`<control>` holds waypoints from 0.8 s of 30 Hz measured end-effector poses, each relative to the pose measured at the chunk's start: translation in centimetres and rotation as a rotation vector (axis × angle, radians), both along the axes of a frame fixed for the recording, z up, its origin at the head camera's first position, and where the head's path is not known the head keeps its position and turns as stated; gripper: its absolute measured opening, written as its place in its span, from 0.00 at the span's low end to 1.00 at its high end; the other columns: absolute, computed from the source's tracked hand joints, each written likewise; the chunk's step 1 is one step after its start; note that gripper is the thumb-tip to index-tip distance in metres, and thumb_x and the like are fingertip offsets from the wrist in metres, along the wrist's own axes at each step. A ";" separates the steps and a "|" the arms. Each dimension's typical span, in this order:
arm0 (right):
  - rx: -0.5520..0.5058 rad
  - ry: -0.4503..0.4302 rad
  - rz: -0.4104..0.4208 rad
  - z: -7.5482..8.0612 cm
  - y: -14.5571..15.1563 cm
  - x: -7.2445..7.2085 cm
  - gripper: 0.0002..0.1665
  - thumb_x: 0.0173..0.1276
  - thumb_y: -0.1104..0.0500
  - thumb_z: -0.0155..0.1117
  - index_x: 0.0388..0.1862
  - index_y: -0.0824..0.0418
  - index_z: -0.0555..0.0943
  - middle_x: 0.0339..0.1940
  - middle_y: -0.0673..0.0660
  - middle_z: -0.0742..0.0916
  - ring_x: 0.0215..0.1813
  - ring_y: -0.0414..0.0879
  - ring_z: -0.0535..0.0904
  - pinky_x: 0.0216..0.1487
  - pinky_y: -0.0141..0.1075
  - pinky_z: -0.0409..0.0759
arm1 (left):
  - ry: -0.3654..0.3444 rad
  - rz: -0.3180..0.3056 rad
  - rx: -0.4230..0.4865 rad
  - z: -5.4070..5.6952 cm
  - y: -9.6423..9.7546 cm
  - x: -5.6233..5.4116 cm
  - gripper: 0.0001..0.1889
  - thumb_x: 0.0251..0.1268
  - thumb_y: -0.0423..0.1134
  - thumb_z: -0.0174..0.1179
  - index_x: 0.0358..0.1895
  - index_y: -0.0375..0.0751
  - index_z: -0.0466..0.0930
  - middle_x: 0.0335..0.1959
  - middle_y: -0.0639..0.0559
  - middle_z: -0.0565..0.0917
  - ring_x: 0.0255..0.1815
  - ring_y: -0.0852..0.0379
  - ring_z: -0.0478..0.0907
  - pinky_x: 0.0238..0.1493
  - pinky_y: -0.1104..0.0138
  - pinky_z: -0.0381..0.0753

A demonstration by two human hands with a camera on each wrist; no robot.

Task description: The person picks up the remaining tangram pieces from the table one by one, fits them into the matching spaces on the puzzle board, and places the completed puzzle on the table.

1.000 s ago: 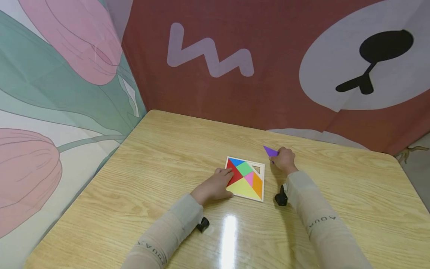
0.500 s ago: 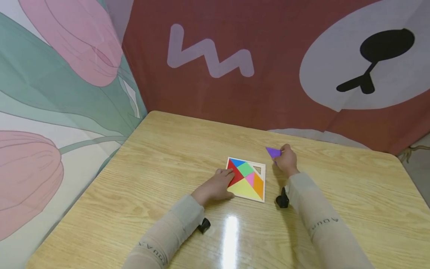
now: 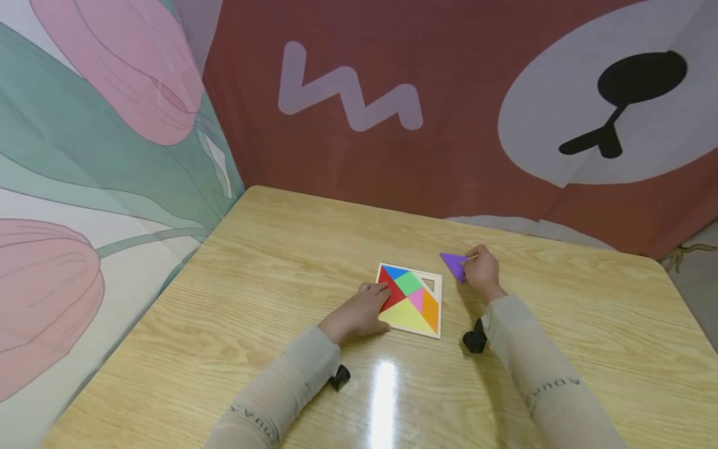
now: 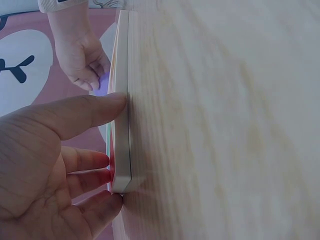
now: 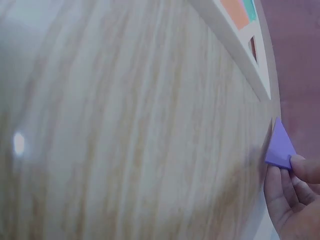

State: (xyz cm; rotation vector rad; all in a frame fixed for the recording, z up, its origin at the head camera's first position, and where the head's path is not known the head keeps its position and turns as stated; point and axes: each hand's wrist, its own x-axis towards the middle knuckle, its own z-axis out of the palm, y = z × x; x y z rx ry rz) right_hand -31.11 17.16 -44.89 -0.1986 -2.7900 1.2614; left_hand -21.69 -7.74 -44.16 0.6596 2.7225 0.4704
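Observation:
A square tangram board (image 3: 411, 333) with a pale wooden frame lies on the table, filled with red, yellow, blue, green, pink and orange pieces. Near its far right corner a cut-out (image 3: 429, 284) shows bare wood. My left hand (image 3: 359, 310) rests on the board's left side, fingertips on the red triangle (image 3: 391, 288). In the left wrist view, the thumb of that hand touches the frame's edge (image 4: 121, 145). Right of the board, my right hand (image 3: 482, 271) pinches a purple triangle (image 5: 281, 146) between thumb and fingers, its pointed corner toward the board.
The wood-grain table (image 3: 269, 249) extends around the board on all sides. Behind it hangs a brown cloth (image 3: 241, 125) with a printed animal face, and a flower-print cloth (image 3: 112, 156) hangs at the left. Small black cameras (image 3: 475, 337) hang from the wrists.
My right hand has turned the purple triangle and brought it slightly lower, toward the near side, so more of its face shows. The left hand and the board stay put.

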 end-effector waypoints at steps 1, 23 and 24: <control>-0.028 -0.010 0.001 0.1 -0.1 0.0 0.08 0.56 0.71 0.53 0.36 0.71 0.69 0.27 0.67 0.79 0.19 0.42 0.73 0.19 0.30 0.73 | 0.002 -0.001 0.000 0.0 0.0 0.0 0.37 0.50 0.47 0.60 0.63 0.39 0.56 0.64 0.49 0.55 0.61 0.53 0.50 0.56 0.68 0.58; -0.284 -0.104 0.052 0.7 -1.4 1.1 0.10 0.58 0.73 0.50 0.39 0.75 0.66 0.28 0.62 0.75 0.20 0.42 0.74 0.25 0.36 0.77 | -0.006 0.004 -0.007 0.1 0.2 0.1 0.37 0.50 0.47 0.60 0.63 0.38 0.56 0.64 0.48 0.55 0.61 0.53 0.50 0.57 0.68 0.58; -0.289 -0.106 0.056 0.7 -1.5 1.2 0.10 0.58 0.73 0.50 0.39 0.75 0.66 0.28 0.62 0.75 0.21 0.42 0.74 0.25 0.36 0.77 | -0.003 0.003 -0.009 0.1 0.2 0.1 0.37 0.50 0.47 0.60 0.63 0.38 0.57 0.64 0.48 0.55 0.61 0.52 0.50 0.57 0.68 0.58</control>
